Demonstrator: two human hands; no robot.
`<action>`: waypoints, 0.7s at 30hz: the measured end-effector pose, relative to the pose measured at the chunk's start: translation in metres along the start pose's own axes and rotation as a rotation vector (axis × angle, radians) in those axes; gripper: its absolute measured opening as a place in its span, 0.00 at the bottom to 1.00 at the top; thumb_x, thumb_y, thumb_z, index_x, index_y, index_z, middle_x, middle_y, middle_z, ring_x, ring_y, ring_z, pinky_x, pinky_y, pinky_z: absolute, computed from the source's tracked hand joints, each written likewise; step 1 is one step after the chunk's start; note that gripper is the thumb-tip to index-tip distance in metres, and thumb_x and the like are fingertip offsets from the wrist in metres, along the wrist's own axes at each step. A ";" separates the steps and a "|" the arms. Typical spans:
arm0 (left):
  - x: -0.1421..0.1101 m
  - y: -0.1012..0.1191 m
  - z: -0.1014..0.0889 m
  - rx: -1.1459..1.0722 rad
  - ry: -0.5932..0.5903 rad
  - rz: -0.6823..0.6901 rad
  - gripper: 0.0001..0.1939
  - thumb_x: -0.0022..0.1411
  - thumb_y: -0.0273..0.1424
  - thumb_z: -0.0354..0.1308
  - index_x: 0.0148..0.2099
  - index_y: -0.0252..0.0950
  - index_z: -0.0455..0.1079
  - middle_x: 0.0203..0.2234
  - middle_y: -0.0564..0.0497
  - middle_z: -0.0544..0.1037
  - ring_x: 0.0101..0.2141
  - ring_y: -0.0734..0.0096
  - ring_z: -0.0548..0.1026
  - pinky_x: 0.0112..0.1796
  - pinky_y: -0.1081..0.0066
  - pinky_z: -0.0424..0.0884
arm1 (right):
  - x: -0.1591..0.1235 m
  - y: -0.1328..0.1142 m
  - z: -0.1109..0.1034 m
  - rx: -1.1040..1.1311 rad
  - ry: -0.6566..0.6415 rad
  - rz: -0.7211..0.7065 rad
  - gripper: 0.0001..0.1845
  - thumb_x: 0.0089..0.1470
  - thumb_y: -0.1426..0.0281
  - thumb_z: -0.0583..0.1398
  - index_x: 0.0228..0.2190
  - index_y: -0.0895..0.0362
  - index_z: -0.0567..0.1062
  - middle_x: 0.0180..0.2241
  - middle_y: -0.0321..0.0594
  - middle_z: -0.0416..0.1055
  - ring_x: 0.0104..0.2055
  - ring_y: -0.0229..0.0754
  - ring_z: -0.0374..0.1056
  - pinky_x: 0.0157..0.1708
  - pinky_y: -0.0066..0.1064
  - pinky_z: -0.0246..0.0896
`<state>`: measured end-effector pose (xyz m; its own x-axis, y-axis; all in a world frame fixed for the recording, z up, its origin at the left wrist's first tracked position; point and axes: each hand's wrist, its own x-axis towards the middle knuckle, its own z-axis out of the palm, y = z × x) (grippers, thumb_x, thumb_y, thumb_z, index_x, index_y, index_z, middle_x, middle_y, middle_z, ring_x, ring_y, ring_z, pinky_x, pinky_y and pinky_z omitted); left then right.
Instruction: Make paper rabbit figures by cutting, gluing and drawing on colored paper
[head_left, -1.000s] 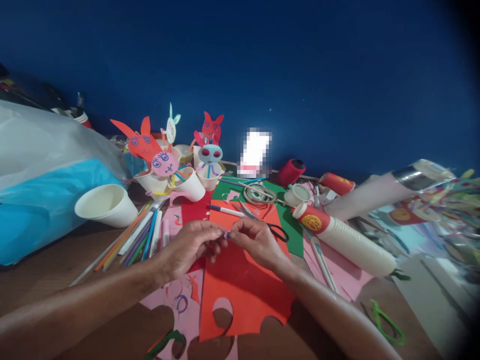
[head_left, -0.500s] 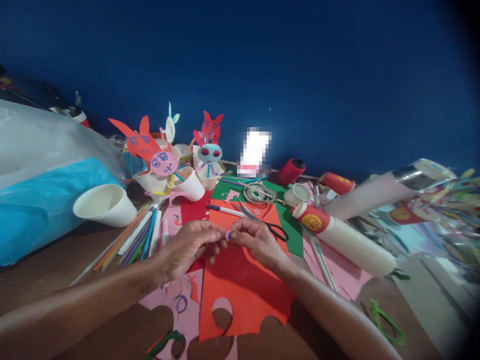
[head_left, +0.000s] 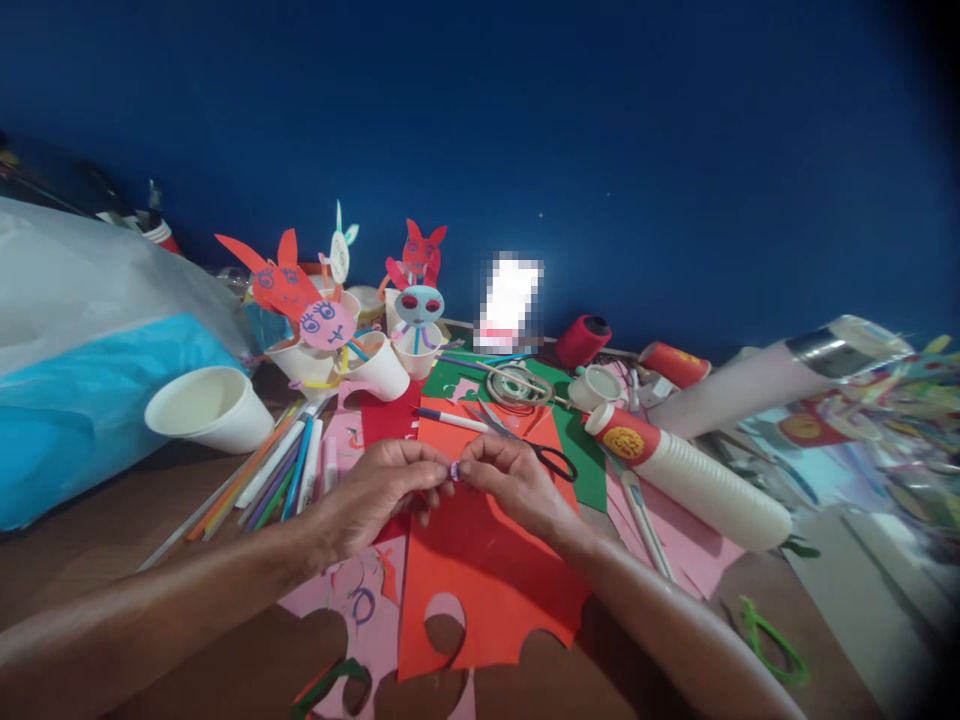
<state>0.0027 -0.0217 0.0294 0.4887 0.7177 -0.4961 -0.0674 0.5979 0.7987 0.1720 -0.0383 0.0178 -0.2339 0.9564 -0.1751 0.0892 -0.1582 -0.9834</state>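
A tiny purple-and-white patterned piece of paper (head_left: 454, 471) is pinched between both hands' fingertips; its exact shape is too small to tell. My left hand (head_left: 394, 485) grips it from the left with thumb and forefinger. From the right, my right hand (head_left: 516, 484) pinches it as well. Beneath them lies an orange paper sheet (head_left: 480, 560) with round cut-outs along its near edge. Black-handled scissors (head_left: 556, 463) and a white marker (head_left: 454, 420) rest just beyond my right hand.
Paper cups with animal-face puppets (head_left: 328, 324) stand at the back left. Markers and straws (head_left: 281, 460) lie beside a white cup (head_left: 210, 408). On the right are a long cup stack (head_left: 697, 480), a cutter knife (head_left: 645, 525) and green scissors (head_left: 772, 645). A blue wall (head_left: 480, 130) rises behind.
Both hands hold nearly the same place, with the small paper piece turned very slightly between the fingertips. Nothing else has visibly moved.
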 end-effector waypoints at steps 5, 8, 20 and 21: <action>0.001 -0.001 -0.001 0.010 -0.005 0.006 0.07 0.46 0.30 0.58 0.28 0.30 0.68 0.20 0.52 0.73 0.18 0.78 0.67 0.20 0.76 0.62 | 0.000 0.002 -0.001 -0.028 -0.008 -0.014 0.07 0.48 0.69 0.58 0.22 0.59 0.68 0.20 0.32 0.64 0.22 0.31 0.58 0.24 0.24 0.52; 0.001 -0.002 -0.001 0.018 -0.013 0.022 0.07 0.46 0.30 0.58 0.28 0.30 0.69 0.20 0.53 0.72 0.18 0.78 0.67 0.20 0.76 0.62 | 0.000 0.005 -0.001 -0.053 -0.005 -0.035 0.07 0.48 0.69 0.58 0.22 0.59 0.68 0.20 0.32 0.64 0.22 0.31 0.57 0.24 0.23 0.52; 0.002 -0.004 0.000 0.030 0.016 0.030 0.06 0.44 0.28 0.58 0.27 0.31 0.69 0.19 0.54 0.71 0.19 0.77 0.67 0.19 0.75 0.62 | 0.001 0.012 -0.002 -0.184 0.058 -0.110 0.06 0.47 0.70 0.58 0.22 0.59 0.69 0.20 0.32 0.65 0.22 0.31 0.58 0.23 0.23 0.52; 0.002 -0.004 0.000 0.029 0.016 0.032 0.06 0.44 0.28 0.58 0.27 0.31 0.69 0.19 0.54 0.71 0.19 0.77 0.67 0.19 0.75 0.62 | 0.001 0.012 -0.002 -0.193 0.062 -0.113 0.06 0.47 0.71 0.58 0.22 0.59 0.69 0.20 0.32 0.65 0.22 0.31 0.58 0.23 0.23 0.53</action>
<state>0.0043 -0.0226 0.0252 0.4730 0.7420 -0.4751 -0.0571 0.5639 0.8239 0.1743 -0.0386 0.0061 -0.1939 0.9795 -0.0553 0.2511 -0.0050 -0.9680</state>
